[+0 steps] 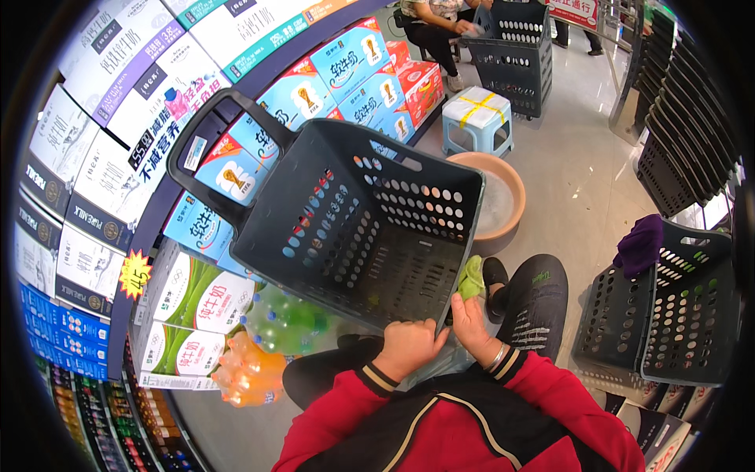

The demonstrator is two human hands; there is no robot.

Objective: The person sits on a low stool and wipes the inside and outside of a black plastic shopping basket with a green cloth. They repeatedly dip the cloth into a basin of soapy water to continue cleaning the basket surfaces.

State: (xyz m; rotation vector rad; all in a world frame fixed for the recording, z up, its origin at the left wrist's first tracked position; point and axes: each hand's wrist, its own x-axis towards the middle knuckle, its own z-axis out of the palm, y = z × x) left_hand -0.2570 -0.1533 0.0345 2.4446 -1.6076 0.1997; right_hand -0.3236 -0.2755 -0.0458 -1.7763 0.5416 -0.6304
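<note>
A dark grey plastic shopping basket [283,194] with perforated sides lies tilted across my knees, its open top towards me and its big handle to the upper left. My left hand [411,348] grips the near rim of this basket, thumb out along the edge. In my right hand [473,329] is a green cloth [472,278], held against the outside of the basket's near right corner. The fingertips of my right hand are partly hidden by the cloth and the rim.
An orange-rimmed basin [512,177] of sudsy water stands beyond the basket, near a blue plastic stool [476,121]. To the right are another basket [619,312] with a purple cloth [640,246] and stacked baskets [687,124]. Milk cartons [200,330] and bottles [250,369] line the left. Another person sits ahead.
</note>
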